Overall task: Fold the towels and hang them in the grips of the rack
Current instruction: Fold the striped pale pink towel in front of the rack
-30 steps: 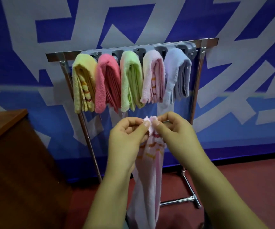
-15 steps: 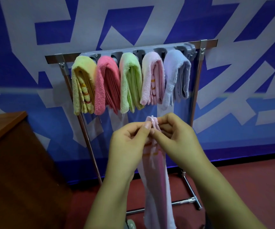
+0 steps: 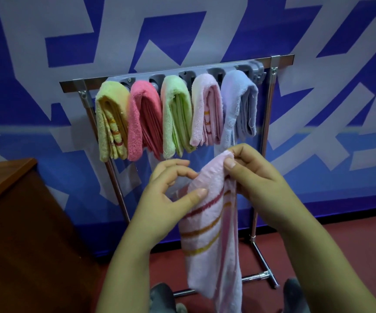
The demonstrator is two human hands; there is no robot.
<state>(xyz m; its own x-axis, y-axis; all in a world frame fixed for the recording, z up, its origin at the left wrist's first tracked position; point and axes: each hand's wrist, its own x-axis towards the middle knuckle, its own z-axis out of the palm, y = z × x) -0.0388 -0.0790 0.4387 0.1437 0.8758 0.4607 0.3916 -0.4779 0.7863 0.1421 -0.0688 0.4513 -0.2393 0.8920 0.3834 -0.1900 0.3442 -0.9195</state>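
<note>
While both hands (image 3: 171, 195) pinch towel (image 3: 209, 222), 5 hung towels (image 3: 178, 114) behind.

Blue-and-white wall (image 3: 47, 132) — brown wooden table (image 3: 13, 222), red floor (image 3: 351, 233)

Pink towel (image 3: 211, 233) — lower end cut off below.

Five hung towels (image 3: 178, 116), one held towel (image 3: 214, 227), one rack (image 3: 270, 109), two hands (image 3: 207, 188).
</note>
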